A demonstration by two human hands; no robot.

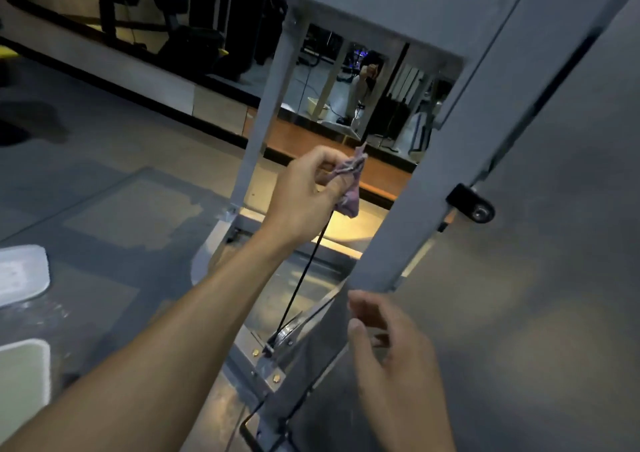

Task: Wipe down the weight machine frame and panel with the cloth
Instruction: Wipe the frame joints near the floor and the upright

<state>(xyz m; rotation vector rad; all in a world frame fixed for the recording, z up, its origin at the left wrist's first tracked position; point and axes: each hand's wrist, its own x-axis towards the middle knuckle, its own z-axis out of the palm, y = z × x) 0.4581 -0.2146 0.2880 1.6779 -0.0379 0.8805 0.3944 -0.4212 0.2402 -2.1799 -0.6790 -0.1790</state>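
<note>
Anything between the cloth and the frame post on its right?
Nothing visible. The left hand grips the cloth in the open bay around the black cable, with open air across to the grey post. The right hand sits lower, near the panel.

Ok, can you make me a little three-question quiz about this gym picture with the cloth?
1. True or false: the left hand grips the purple cloth.
2. What is the cloth wrapped around? A) the black cable B) a water bottle C) a broom
3. Fill in: the right hand holds ____ and sits near the grey frame post.

Key: 1 true; 2 A; 3 nothing
</note>
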